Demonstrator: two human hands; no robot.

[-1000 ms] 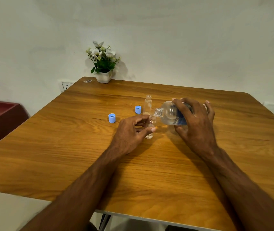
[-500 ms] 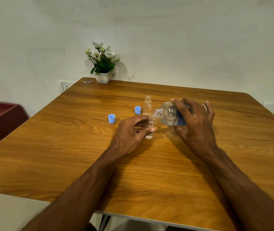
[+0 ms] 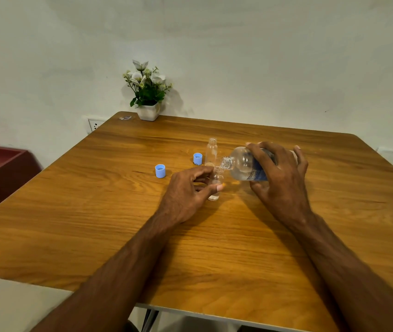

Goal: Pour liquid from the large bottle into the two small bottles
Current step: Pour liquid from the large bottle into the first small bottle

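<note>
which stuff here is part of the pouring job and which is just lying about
In the job: large bottle, tilted in the right hand; near small bottle, held by the left hand; far small bottle.

Lying about: two blue caps; potted plant; table.

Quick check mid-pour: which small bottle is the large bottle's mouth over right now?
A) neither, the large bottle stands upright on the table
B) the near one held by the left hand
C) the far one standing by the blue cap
B: the large bottle, tipped sideways in the right hand, has its mouth just above the near small bottle that the left hand pinches; the far small bottle stands alone behind.
</note>
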